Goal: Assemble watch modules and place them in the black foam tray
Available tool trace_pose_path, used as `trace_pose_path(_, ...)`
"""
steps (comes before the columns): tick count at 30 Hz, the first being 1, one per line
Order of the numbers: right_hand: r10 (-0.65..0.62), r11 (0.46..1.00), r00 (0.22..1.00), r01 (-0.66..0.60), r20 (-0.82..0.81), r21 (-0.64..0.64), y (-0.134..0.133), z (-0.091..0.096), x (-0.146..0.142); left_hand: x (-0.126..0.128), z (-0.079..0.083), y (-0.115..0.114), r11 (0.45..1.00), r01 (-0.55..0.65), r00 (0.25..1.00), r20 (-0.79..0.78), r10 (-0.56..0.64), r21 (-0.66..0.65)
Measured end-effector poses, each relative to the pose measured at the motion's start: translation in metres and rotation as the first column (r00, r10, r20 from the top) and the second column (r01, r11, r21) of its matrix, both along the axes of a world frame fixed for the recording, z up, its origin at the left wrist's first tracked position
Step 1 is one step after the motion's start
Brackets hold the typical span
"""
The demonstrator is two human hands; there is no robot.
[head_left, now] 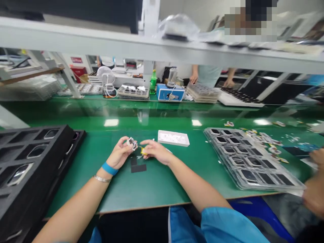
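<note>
My left hand (pixel 120 153) is closed around a small round silver-and-black part (pixel 132 143), held up just above the green mat (pixel 157 182). My right hand (pixel 157 151) is beside it, fingers pinched on a small yellow piece (pixel 143 151). Two flat black squares (pixel 138 167) lie on the mat right below my hands. A white flat tray (pixel 173 138) sits just behind my right hand.
A black foam tray (pixel 30 162) with slotted parts fills the left. A clear plastic tray of dark square parts (pixel 253 158) lies on the right, loose parts and another person's hand (pixel 316 158) beyond it. A person stands across the far bench, beside a blue box (pixel 169 92) and green bottle (pixel 153 81).
</note>
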State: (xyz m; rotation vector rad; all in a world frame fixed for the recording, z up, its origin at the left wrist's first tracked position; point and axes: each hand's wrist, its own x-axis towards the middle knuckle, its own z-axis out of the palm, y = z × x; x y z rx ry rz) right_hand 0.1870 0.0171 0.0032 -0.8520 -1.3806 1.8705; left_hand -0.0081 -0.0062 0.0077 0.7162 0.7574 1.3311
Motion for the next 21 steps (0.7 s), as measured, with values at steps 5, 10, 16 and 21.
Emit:
trace_pose_path(5, 0.042, 0.999, 0.994, -0.043, -0.105, -0.007, -0.002, 0.023, 0.014, 0.001, 0.002, -0.005, 0.967, 0.233, 0.972, 0.004, -0.234, -0.108)
trace_pose_path(10, -0.054, 0.942, 0.994, 0.02, 0.092, 0.335, -0.005, 0.024, 0.014, 0.007, 0.002, -0.01, 0.874, 0.453, 0.885, -0.026, -0.464, -0.176)
trace_pose_path(16, -0.264, 0.813, 0.949, 0.123, 0.172, 0.569, -0.007, 0.013, 0.005, 0.018, 0.004, -0.014, 0.888, 0.414, 0.905, -0.019, -0.426, -0.199)
trace_pose_path(21, -0.389, 0.723, 0.898, 0.16, 0.204, 0.672, -0.007, 0.007, -0.001, 0.026, 0.002, -0.014, 0.924, 0.319, 0.939, -0.062, -0.338, -0.21)
